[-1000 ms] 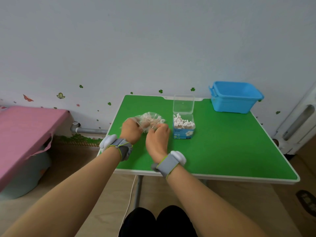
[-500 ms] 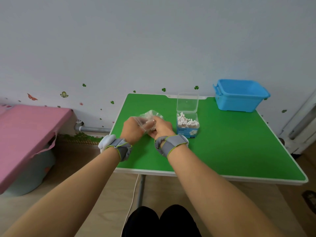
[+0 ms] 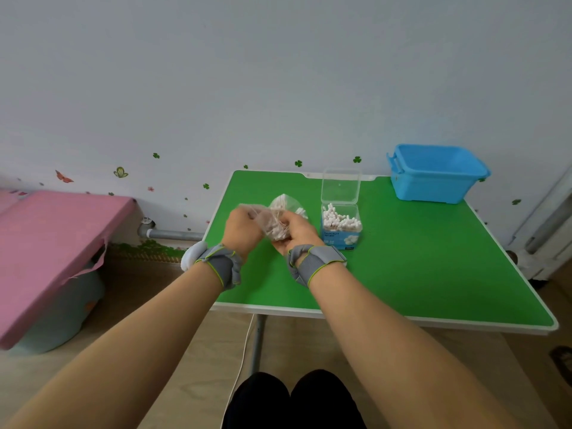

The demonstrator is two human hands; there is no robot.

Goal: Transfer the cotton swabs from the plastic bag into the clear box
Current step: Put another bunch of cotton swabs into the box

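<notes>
A crumpled clear plastic bag point(image 3: 280, 209) with cotton swabs inside is held above the left part of the green table point(image 3: 418, 274). My left hand point(image 3: 243, 227) grips the bag's left edge. My right hand point(image 3: 298, 232) is turned palm up and holds a bunch of swabs point(image 3: 278, 232) at the bag's mouth. Just to the right stands the clear box point(image 3: 340, 227), its lid point(image 3: 340, 187) raised upright, with several white swabs standing in it and a blue label on the front.
A blue plastic bin point(image 3: 436, 174) sits at the table's far right corner. A pink-covered surface point(image 3: 49, 243) lies to the left of the table, with a grey pipe point(image 3: 173, 233) along the wall. My knees are under the table's front edge.
My right hand has rotated from palm down to palm up under the bag's mouth and now cups swabs. The left hand keeps its grip on the bag.
</notes>
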